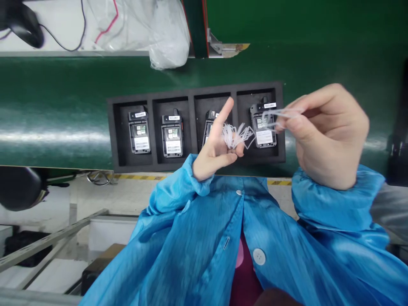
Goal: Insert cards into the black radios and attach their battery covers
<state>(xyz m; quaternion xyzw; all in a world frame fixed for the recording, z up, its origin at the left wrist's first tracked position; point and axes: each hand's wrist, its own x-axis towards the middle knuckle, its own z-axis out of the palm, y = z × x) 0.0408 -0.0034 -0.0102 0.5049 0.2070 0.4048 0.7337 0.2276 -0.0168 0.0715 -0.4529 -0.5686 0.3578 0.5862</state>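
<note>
A black foam tray [153,95] lies on the green conveyor belt [57,106] with several black handheld devices in its slots, such as one device [139,131] at the left. My left hand [214,146] is raised over the tray, index finger out, the other fingers curled on a bunch of small translucent plastic strips [237,135]. My right hand [321,131] hovers at the tray's right end, thumb and forefinger pinched on a single plastic strip [280,114] above the rightmost device [264,127]. Blue coat sleeves cover both arms.
A crumpled clear plastic bag [165,34] and cables rest on a white surface beyond the belt. A yellow-black striped edge [140,176] marks the belt's near side. Metal frame bars [51,240] and dark boxes sit below at the left.
</note>
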